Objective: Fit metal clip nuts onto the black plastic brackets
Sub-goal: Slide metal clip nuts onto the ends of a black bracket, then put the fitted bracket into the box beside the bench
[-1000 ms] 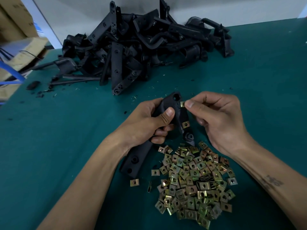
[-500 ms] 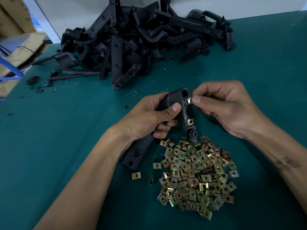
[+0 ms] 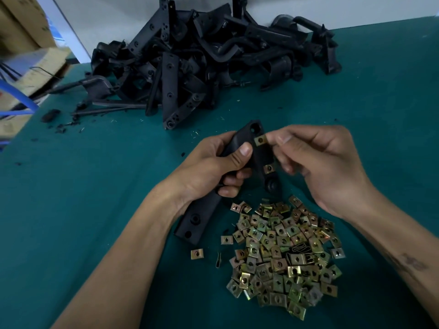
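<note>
The left hand (image 3: 209, 172) grips a black bracket (image 3: 251, 148) just above the heap of clip nuts (image 3: 282, 252) on the green table (image 3: 95, 186), thumb pressed across its face. The right hand (image 3: 320, 167) pinches a clip nut (image 3: 259, 139) at the bracket's upper edge; a second nut (image 3: 269, 168) sits lower on that edge. Beyond the heap, well apart, lies the pile of brackets (image 3: 202, 60).

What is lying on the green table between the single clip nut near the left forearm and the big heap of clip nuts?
In the head view, one clip nut standing on its edge lies between the single clip nut and the heap; otherwise bare table.
</note>
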Available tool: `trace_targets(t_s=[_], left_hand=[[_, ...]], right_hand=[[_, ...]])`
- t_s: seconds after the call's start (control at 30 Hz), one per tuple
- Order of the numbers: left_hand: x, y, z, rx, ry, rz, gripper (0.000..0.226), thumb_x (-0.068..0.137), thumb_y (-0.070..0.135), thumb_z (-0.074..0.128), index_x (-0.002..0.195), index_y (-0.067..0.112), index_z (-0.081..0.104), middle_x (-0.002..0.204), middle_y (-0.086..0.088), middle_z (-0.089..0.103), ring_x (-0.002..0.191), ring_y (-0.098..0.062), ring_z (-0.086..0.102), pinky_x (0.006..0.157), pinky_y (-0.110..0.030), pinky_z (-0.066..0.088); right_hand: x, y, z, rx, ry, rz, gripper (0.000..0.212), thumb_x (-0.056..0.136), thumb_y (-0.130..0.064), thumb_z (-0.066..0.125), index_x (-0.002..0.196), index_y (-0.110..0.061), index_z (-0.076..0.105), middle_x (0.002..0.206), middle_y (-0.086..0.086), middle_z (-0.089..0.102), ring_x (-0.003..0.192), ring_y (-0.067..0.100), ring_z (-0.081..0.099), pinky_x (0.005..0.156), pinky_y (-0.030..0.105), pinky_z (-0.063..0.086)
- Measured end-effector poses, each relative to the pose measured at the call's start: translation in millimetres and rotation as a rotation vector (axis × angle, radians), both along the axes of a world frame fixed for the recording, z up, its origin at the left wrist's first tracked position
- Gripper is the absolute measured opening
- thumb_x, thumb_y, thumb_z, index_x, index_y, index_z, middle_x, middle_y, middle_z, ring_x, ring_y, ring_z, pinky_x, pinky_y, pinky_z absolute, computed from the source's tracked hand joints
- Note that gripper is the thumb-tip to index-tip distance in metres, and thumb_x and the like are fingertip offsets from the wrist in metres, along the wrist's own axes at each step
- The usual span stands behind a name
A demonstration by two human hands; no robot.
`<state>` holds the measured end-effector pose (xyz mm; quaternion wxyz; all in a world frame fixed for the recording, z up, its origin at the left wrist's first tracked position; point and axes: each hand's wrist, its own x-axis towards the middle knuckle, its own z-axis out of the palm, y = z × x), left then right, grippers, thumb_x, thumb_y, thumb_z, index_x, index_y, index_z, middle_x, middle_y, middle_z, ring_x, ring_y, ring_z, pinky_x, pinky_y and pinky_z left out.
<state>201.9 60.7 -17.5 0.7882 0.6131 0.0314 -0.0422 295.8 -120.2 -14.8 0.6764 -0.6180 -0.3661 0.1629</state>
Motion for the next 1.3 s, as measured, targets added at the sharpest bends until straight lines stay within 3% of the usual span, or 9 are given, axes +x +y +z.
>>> trace_targets(t_s=[0.13,0.27,0.43,0.57,0.73,0.87,1.03,1.17,1.3], left_hand=[[2,-1,-3,0.028,-0.044,0.103,0.022,0.099,0.023,0.054,0.104,0.002,0.056,0.069,-0.01,0.043,0.05,-0.01,0.035,0.039,-0.019,0.033],[-1,-6,0,-0.076,-0.084,0.151,0.03,0.102,0.029,0.052,0.106,0.001,0.06,0.071,-0.008,0.049,0.051,-0.01,0.039,0.042,-0.019,0.037],[-2,-10,10,-0.434,-0.154,0.26,0.045,0.108,0.04,0.033,0.094,0.013,0.066,0.071,0.0,0.053,0.061,-0.014,0.049,0.056,-0.024,0.047],[1,-24,18,-0.334,-0.131,0.428,0.062,0.106,0.055,0.024,0.082,0.024,0.072,0.085,0.002,0.062,0.072,-0.016,0.06,0.062,-0.034,0.053],[9,-72,30,-0.136,-0.125,0.649,0.057,0.1,0.054,0.043,0.128,0.006,0.056,0.11,-0.01,0.071,0.099,-0.031,0.068,0.095,-0.054,0.054],[4,-123,38,0.116,-0.314,0.454,0.03,0.105,0.03,0.043,0.118,0.008,0.059,0.113,-0.006,0.072,0.107,-0.024,0.068,0.095,-0.039,0.056],[-3,-210,44,0.321,-0.359,0.073,0.015,0.097,0.026,0.055,0.104,0.031,0.067,0.096,0.007,0.074,0.087,-0.007,0.07,0.073,-0.016,0.051],[-24,-305,34,0.344,-0.314,-0.185,0.022,0.092,0.02,0.061,0.109,0.033,0.064,0.103,0.013,0.074,0.098,-0.006,0.07,0.085,-0.028,0.055],[-59,-407,-3,0.723,-0.195,-0.431,0.035,0.093,0.017,0.058,0.126,0.028,0.05,0.115,0.003,0.065,0.106,-0.012,0.06,0.089,-0.031,0.049]], right_hand=[[-18,3,-4,-0.185,-0.238,-0.108,0.021,0.083,-0.045,0.069,0.102,-0.036,0.068,0.076,-0.008,0.056,0.07,0.002,0.054,0.062,0.015,0.045],[-20,5,-3,-0.33,-0.489,-0.16,0.044,0.083,-0.044,0.074,0.122,-0.028,0.061,0.097,-0.015,0.056,0.094,0.005,0.059,0.075,0.014,0.046],[-11,1,2,-0.243,-0.132,0.027,0.039,0.086,-0.053,0.065,0.099,-0.017,0.073,0.083,0.006,0.071,0.078,0.027,0.067,0.068,0.046,0.052],[-18,1,12,-0.228,-0.036,0.17,0.027,0.094,-0.036,0.069,0.091,-0.011,0.075,0.081,0.004,0.072,0.071,0.016,0.066,0.064,0.019,0.05],[-33,0,27,-0.008,0.15,0.048,0.012,0.095,-0.011,0.068,0.1,-0.003,0.074,0.093,0.022,0.071,0.086,0.021,0.068,0.075,0.039,0.056],[-42,-45,34,0.179,0.317,-0.133,0.027,0.098,0.002,0.057,0.11,-0.012,0.077,0.107,0.012,0.077,0.107,0.023,0.072,0.092,0.032,0.057],[-85,-162,31,0.392,0.573,-0.221,0.045,0.09,0.012,0.048,0.134,0.004,0.056,0.132,0.024,0.063,0.117,0.032,0.065,0.094,0.035,0.057],[-139,-266,18,0.425,0.68,-0.632,0.048,0.086,0.013,0.061,0.134,0.006,0.057,0.122,0.022,0.067,0.098,0.026,0.07,0.08,0.03,0.06],[-185,-340,-7,0.371,0.783,-1.057,0.037,0.091,0.013,0.047,0.118,0.0,0.068,0.104,0.017,0.075,0.085,0.024,0.073,0.072,0.026,0.06]])
